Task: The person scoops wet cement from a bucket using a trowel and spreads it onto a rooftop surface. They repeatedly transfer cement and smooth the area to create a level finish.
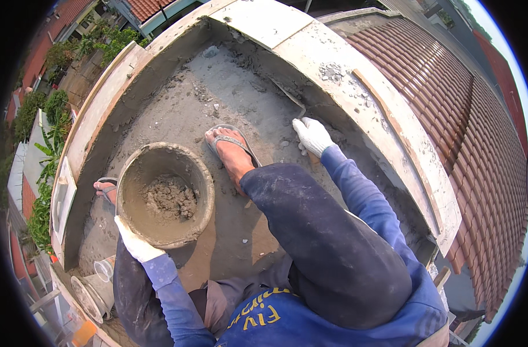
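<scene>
Cement floor (pixel 235 87), low wall (pixel 275 65). Left hand (pixel 138 240) against bucket (pixel 138 199), can't tell if gripping; right hand (pixel 313 136) closed on trowel (pixel 302 110) handle.

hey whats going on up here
A person's gloved right hand grips a trowel close to the inner face of a low wall. The gloved left hand is against the side of a round bucket, with a heap of grey mortar in its bottom.

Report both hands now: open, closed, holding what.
Left hand: against the bucket at its near-left side; how far it is closed cannot be told.
Right hand: closed, holding a trowel.
</scene>
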The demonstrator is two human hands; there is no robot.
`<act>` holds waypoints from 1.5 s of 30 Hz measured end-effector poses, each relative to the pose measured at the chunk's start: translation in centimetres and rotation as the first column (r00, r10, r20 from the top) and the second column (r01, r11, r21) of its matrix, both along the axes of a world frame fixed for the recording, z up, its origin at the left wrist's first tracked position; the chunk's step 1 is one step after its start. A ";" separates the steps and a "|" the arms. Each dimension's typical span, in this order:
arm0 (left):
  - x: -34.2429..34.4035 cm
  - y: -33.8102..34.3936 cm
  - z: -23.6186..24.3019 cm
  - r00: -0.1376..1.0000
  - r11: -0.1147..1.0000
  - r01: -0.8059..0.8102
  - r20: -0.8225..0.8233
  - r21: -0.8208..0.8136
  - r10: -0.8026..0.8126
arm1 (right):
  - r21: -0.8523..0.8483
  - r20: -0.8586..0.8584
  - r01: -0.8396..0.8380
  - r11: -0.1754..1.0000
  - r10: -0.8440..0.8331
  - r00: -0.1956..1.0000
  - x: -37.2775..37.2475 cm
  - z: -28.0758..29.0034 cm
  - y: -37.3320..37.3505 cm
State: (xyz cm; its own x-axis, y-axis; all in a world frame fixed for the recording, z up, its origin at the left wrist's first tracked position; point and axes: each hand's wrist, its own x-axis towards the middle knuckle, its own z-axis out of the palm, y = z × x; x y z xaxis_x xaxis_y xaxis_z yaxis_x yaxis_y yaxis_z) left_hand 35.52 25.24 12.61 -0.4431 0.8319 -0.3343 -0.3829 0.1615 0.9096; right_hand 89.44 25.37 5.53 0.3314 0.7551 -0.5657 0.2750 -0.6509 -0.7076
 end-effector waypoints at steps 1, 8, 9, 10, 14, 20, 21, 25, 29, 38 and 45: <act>-0.4 0.1 -0.6 1.000 1.000 0.020 -0.011 -0.006 -0.020 | 0.012 0.009 -0.007 1.000 0.006 1.000 1.4 0.0 -0.3; 1.3 0.4 1.1 0.980 0.997 -0.054 -0.195 -0.051 0.043 | 0.109 -0.164 0.200 0.974 -0.180 0.970 1.4 0.1 -3.5; 1.1 0.6 1.1 0.982 0.997 -0.056 -0.184 -0.049 0.046 | 0.108 -0.161 0.206 0.973 -0.187 0.969 1.7 0.2 -3.9; 0.8 0.6 1.0 0.983 0.997 -0.061 -0.176 -0.048 0.052 | 0.111 -0.161 0.218 0.970 -0.199 0.967 1.5 0.7 -4.2; 1.4 0.7 1.1 0.996 0.993 -0.073 -0.065 -0.094 0.067 | 0.144 -0.104 0.261 0.955 -0.247 0.963 1.3 2.2 -6.1; 0.6 0.6 1.0 0.985 0.992 -0.106 -0.141 -0.073 0.095 | 0.170 0.381 0.103 0.980 -0.162 0.910 1.4 3.0 -9.9; 0.3 0.3 0.9 0.984 0.991 -0.115 -0.143 -0.070 0.104 | 0.179 0.429 0.048 0.983 -0.122 0.895 1.1 2.9 -10.5; 1.8 0.4 2.3 0.993 0.990 -0.102 -0.065 -0.096 0.096 | 0.107 0.569 -0.104 0.989 0.025 0.822 1.9 1.6 -12.4; 1.9 0.3 1.8 0.997 0.994 -0.072 -0.013 -0.081 0.072 | 0.118 0.412 0.061 0.991 -0.105 0.905 4.0 -0.6 -13.2; 0.2 0.1 1.4 0.994 0.990 -0.104 -0.048 -0.097 0.100 | 0.135 0.361 0.230 0.964 -0.265 0.894 2.4 0.7 -15.7; 0.7 0.1 0.6 0.990 0.989 -0.118 -0.086 -0.088 0.110 | 0.235 0.627 0.067 0.970 -0.204 0.752 2.0 2.2 -20.5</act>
